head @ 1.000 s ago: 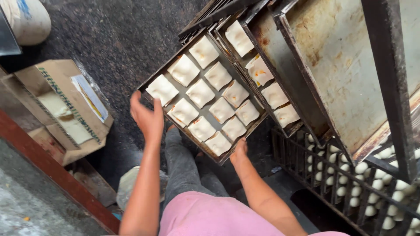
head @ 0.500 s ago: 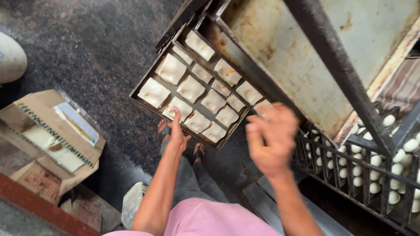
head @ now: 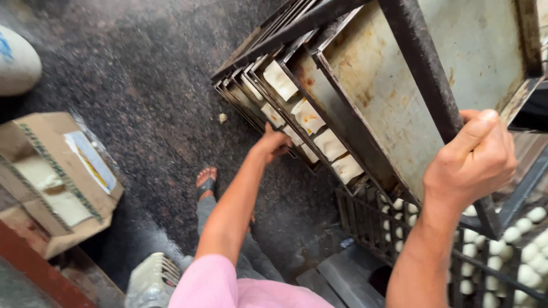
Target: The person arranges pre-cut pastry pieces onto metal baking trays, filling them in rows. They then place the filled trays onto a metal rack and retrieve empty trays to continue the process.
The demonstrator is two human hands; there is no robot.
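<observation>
Since half a second ago the tray has gone almost fully into the rack, and the right hand has risen to grab the rack's post.

The left hand (head: 273, 144) presses against the outer edge of the dough tray (head: 297, 134); its fingers are bent at the rim, but whether they grip or only push cannot be told. The tray sits among stacked trays in the metal rack (head: 365, 97), only a row of pale dough squares (head: 311, 118) showing. At 3 o'clock, the right hand (head: 471, 159) is wrapped tight around the dark upright post (head: 422, 68), thumb up along it. At 9 o'clock an open cardboard box (head: 54, 182) lies on the dark floor (head: 142, 74). A sandalled foot (head: 206, 179) stands at 7 o'clock of the tray. Small white dough balls (head: 514, 239) fill the lower shelf at 4 o'clock.
</observation>
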